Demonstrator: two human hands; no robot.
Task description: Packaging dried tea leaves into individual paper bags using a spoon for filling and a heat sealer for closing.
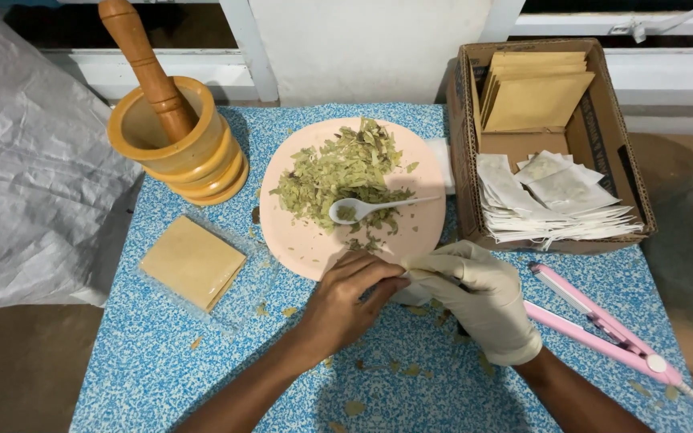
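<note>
My bare left hand point(348, 298) and my right hand point(475, 295), in a cream glove, meet over the near edge of a round pink plate point(302, 248). Together they pinch a small white sachet point(416, 282), mostly hidden between the fingers. On the plate lies a heap of dried green leaves point(345, 172) with a white plastic spoon point(366, 208) resting in it, bowl to the left.
A wooden mortar point(178, 144) with pestle point(146, 68) stands at the back left. A stack of tan envelopes point(192, 261) lies on the blue speckled table point(162, 361). A cardboard box point(627, 172) holds envelopes and white sachets point(547, 200). A pink heat sealer point(603, 329) lies at right.
</note>
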